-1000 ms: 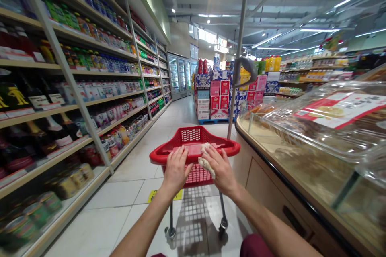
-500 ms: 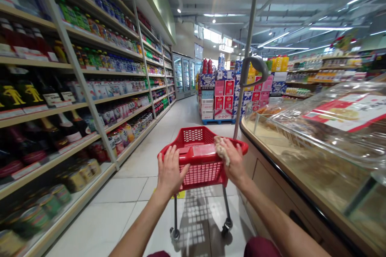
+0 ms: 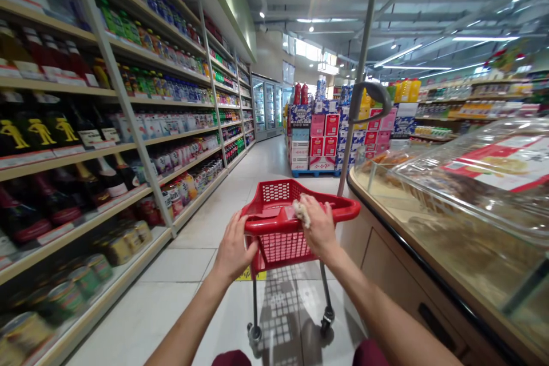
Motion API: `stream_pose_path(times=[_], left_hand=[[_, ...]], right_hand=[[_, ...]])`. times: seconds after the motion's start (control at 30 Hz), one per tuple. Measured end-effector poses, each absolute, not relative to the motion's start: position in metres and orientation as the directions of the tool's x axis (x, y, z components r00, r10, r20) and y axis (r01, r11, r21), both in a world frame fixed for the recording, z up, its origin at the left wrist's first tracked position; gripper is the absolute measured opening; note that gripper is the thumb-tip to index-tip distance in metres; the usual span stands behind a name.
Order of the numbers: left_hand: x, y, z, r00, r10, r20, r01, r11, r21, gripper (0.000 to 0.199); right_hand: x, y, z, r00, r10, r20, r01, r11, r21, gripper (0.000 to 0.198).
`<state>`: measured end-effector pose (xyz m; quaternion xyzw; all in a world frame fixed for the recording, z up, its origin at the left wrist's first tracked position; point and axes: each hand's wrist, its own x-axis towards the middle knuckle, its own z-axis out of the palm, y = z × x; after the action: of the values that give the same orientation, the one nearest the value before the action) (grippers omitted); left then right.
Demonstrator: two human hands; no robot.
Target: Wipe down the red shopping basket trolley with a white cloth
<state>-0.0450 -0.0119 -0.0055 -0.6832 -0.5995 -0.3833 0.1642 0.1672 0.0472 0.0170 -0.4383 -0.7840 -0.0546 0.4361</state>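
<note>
A red plastic shopping cart (image 3: pixel 283 246) stands before me on thin metal legs with casters. My left hand (image 3: pixel 235 246) grips the left end of its red handle (image 3: pixel 274 225), fingers over the bar and thumb below. A crumpled off-white cloth (image 3: pixel 302 214) is under the fingers of my right hand (image 3: pixel 318 227), pressed to the handle right of its middle. Part of the cloth is hidden by that hand. The cart's basket shows only red mesh walls from here.
Shelves (image 3: pixel 180 151) of bottles and cans line the left side. A glass-edged food counter (image 3: pixel 412 229) with clear plastic packs (image 3: pixel 484 166) stands close on the right. A grey pole (image 3: pixel 358 86) rises beyond the cart. Stacked boxes (image 3: pixel 319 137) on a blue pallet stand farther ahead.
My right hand and the cloth have slid left along the handle toward its middle. My left hand has moved slightly left to the handle's end. The view has turned a little.
</note>
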Motion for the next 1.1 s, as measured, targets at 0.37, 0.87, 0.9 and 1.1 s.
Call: stream_pose_path(times=[0.37,0.87,0.9,1.1], left_hand=[[-0.065,-0.021,-0.010,-0.132,0.735,0.665,0.822,-0.294,0.489,0.059],[0.008,-0.001,0.020,0.051,0.593,0.803,0.897,-0.381,0.225,0.046],[0.019,0.002,0.021,0.087,0.604,0.792,0.908,-0.375,0.186,0.045],[0.049,0.012,0.016,0.201,0.691,0.694,0.957,-0.290,0.011,0.042]], right_hand=[[0.129,0.024,0.030,-0.390,0.651,0.652,0.673,0.684,-0.281,0.048],[0.200,0.053,0.012,-0.246,0.541,0.804,0.695,0.677,-0.242,0.039],[0.198,0.051,0.011,-0.328,0.500,0.801,0.658,0.730,-0.186,0.040],[0.209,0.054,0.007,-0.186,0.583,0.791,0.725,0.625,-0.289,0.040]])
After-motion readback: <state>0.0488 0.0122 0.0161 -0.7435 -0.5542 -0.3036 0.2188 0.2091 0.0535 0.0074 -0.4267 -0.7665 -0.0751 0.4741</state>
